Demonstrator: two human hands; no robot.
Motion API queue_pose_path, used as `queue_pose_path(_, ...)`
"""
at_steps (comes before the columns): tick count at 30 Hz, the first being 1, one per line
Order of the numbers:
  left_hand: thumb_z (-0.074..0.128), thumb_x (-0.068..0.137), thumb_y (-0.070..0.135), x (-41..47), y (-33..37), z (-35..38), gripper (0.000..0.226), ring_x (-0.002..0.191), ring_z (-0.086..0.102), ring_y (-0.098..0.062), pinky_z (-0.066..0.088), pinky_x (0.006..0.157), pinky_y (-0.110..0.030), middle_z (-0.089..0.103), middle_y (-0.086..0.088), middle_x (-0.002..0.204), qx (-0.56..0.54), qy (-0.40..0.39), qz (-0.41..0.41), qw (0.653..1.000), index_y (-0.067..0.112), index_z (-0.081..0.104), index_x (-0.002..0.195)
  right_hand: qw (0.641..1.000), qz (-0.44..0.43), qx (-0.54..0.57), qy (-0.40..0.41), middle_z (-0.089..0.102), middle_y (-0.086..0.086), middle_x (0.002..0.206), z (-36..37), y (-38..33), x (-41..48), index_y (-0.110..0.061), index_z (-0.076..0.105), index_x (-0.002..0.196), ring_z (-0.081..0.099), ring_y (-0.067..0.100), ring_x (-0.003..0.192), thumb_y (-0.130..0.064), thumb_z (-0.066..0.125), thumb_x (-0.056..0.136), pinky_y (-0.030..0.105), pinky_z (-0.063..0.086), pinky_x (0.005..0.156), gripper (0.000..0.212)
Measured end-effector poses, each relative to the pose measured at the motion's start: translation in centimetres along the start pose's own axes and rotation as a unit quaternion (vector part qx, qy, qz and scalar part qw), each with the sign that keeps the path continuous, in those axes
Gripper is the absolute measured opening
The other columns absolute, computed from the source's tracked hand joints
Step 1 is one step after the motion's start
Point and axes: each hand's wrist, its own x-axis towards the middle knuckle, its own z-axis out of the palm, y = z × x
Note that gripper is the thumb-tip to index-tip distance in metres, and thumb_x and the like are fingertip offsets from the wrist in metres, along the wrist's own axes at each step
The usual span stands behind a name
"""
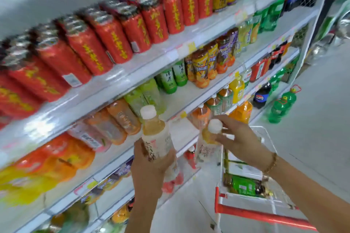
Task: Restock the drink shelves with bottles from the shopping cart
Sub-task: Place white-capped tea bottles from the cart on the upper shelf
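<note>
Bottle (157,138) w/ white cap, amber drink, pale label: up and left of cart (265,215), roughly upright. Gripped round lower body by left hand (151,166), fingers wrapped. Second bottle (205,149), same kind, just above cart's far-left corner. Pinched at neck under cap by right hand (238,138), other fingers spread.

Prob. full, so moderate weight. Thin plastic, likely gives a bit if squeezed; film label may be slick. Better taken mid-body; neck-only hold prob. lets it swing.

Shelves (121,81) left of cart, each w/ front lip, so bottles need lifting over. Bare patch (180,100) on shelf up-left of cart, betw. green and orange rows: looks like room for both. Green packs (244,185) lying inside cart.
</note>
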Motion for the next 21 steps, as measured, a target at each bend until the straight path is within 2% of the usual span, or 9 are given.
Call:
queue_pose_path(2, 0.087, 0.06, 0.015, 0.0, 3.0, -3.5, 0.059, 0.076, 0.058, 0.02, 0.047, 0.061, -0.007, 0.061, 0.026, 0.094, -0.021, 0.035, 0.035, 0.999, 0.043, 0.049, 0.096, 0.998, -0.06, 0.034, -0.001, 0.066, -0.013, 0.097, -0.7, -6.5, 1.3, -0.038, 0.053, 0.103, 0.063, 0.002, 0.09, -0.029, 0.069, 0.08, 0.018, 0.052, 0.079, 0.03)
queue_pose_path(5, 0.092, 0.05, 0.028, 0.3, 6.9, -8.9, 0.07, 0.081, 0.056, 0.022, 0.049, 0.065, -0.01, 0.06, 0.028, 0.099, -0.031, 0.072, 0.09, 0.993, 0.043, 0.049, 0.103, 0.983, -0.125, 0.131, -0.008, 0.067, -0.009, 0.086, -1.5, -15.2, 3.0, -0.023, 0.058, 0.1, 0.062, -0.005, 0.077, -0.016, 0.073, 0.078, 0.01, 0.049, 0.067, 0.027)
queue_pose_path(7, 0.093, 0.045, 0.029, 0.4, 9.3, -12.5, 0.068, 0.083, 0.061, 0.012, 0.053, 0.068, -0.015, 0.066, 0.019, 0.098, -0.047, 0.098, 0.13, 0.986, 0.039, 0.052, 0.099, 0.966, -0.187, 0.179, -0.016, 0.068, -0.009, 0.083, -1.9, -20.5, 3.8, -0.019, 0.058, 0.099, 0.062, -0.002, 0.072, -0.023, 0.072, 0.077, 0.012, 0.049, 0.063, 0.026)
queue_pose_path(9, 0.093, 0.045, 0.022, 0.3, 11.9, -16.1, 0.066, 0.081, 0.062, 0.011, 0.052, 0.069, -0.013, 0.067, 0.015, 0.097, -0.049, 0.134, 0.17, 0.975, 0.039, 0.053, 0.095, 0.941, -0.25, 0.225, -0.024, 0.069, -0.01, 0.08, -2.2, -25.2, 4.6, -0.012, 0.057, 0.1, 0.063, 0.0, 0.07, -0.014, 0.064, 0.075, 0.011, 0.049, 0.062, 0.025)
queue_pose_path(10, 0.093, 0.043, 0.027, 0.3, 13.2, -17.9, 0.066, 0.081, 0.062, 0.011, 0.052, 0.069, -0.012, 0.067, 0.016, 0.095, -0.043, 0.151, 0.192, 0.969, 0.04, 0.053, 0.094, 0.929, -0.283, 0.237, -0.03, 0.069, -0.01, 0.081, -2.4, -27.3, 5.0, -0.011, 0.056, 0.1, 0.064, 0.002, 0.075, -0.009, 0.061, 0.074, 0.013, 0.05, 0.067, 0.027)
queue_pose_path(13, 0.085, 0.036, 0.05, 0.1, 17.4, -22.9, 0.067, 0.085, 0.065, 0.004, 0.053, 0.07, -0.017, 0.068, 0.022, 0.093, -0.044, 0.186, 0.244, 0.951, 0.043, 0.054, 0.095, 0.898, -0.362, 0.248, -0.043, 0.069, -0.005, 0.091, -2.9, -33.5, 6.4, -0.008, 0.056, 0.102, 0.064, 0.011, 0.091, -0.009, 0.059, 0.076, 0.024, 0.052, 0.084, 0.027)
queue_pose_path(16, 0.08, 0.031, 0.055, -0.1, 21.6, -27.7, 0.068, 0.078, 0.062, 0.014, 0.046, 0.062, -0.005, 0.065, 0.035, 0.084, -0.016, 0.239, 0.284, 0.928, 0.043, 0.052, 0.091, 0.861, -0.435, 0.257, -0.058, 0.068, -0.005, 0.092, -3.4, -39.7, 7.9, -0.007, 0.056, 0.105, 0.062, 0.012, 0.093, -0.007, 0.061, 0.081, 0.028, 0.052, 0.086, 0.025)
queue_pose_path(19, 0.083, 0.031, 0.061, 0.5, 25.0, -31.3, 0.085, 0.086, 0.06, 0.01, 0.046, 0.064, -0.012, 0.064, 0.025, 0.092, 0.022, 0.284, 0.311, 0.907, 0.031, 0.053, 0.105, 0.841, -0.476, 0.249, -0.069, 0.065, 0.006, 0.098, -2.5, -45.5, 9.7, 0.0, 0.051, 0.114, 0.061, 0.012, 0.092, -0.001, 0.058, 0.082, 0.029, 0.053, 0.084, 0.033)
queue_pose_path(21, 0.079, 0.043, 0.057, 2.1, 26.5, -33.1, 0.077, 0.084, 0.059, 0.007, 0.047, 0.065, -0.016, 0.061, 0.021, 0.092, 0.042, 0.313, 0.306, 0.898, 0.027, 0.05, 0.108, 0.841, -0.483, 0.231, -0.077, 0.063, 0.006, 0.097, -0.5, -48.8, 11.4, -0.004, 0.051, 0.111, 0.061, 0.011, 0.091, -0.002, 0.058, 0.08, 0.028, 0.053, 0.087, 0.032)
